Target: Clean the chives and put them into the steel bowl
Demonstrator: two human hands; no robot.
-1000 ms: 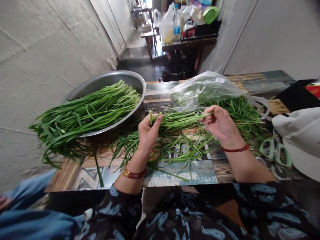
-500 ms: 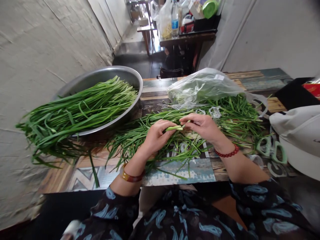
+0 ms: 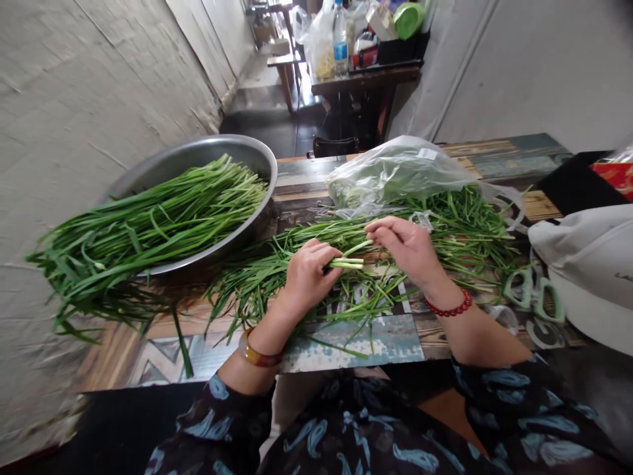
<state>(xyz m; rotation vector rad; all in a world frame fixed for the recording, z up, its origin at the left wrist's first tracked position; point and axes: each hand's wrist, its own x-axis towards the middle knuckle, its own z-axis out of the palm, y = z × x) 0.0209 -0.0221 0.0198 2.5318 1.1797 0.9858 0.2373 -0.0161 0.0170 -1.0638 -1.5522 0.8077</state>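
My left hand [image 3: 312, 272] is closed around a few garlic chives [image 3: 352, 263], their pale cut-looking ends pointing right. My right hand [image 3: 406, 247] pinches the tip of one chive stalk that slants up from the left hand. Under both hands lies a loose heap of garlic chives [image 3: 262, 270], spread across the wooden table [image 3: 356, 343]. To the left, a large metal basin [image 3: 270, 191] holds a thick bundle of chives [image 3: 163, 218], whose leaves hang over its rim. Behind the heap, a clear plastic bag [image 3: 395, 171] partly covers more chives.
Green-handled scissors [image 3: 537, 297] lie at the right, beside a white cap [image 3: 588, 270] and a black box-like object [image 3: 568, 181]. Past the table stands another table with a water bottle [image 3: 340, 43], bags and a green lid-like item [image 3: 408, 21]. A wall runs along the left.
My right hand has moved slightly right and up, away from my left, drawing one stalk's end apart from the others. The view has shifted slightly.
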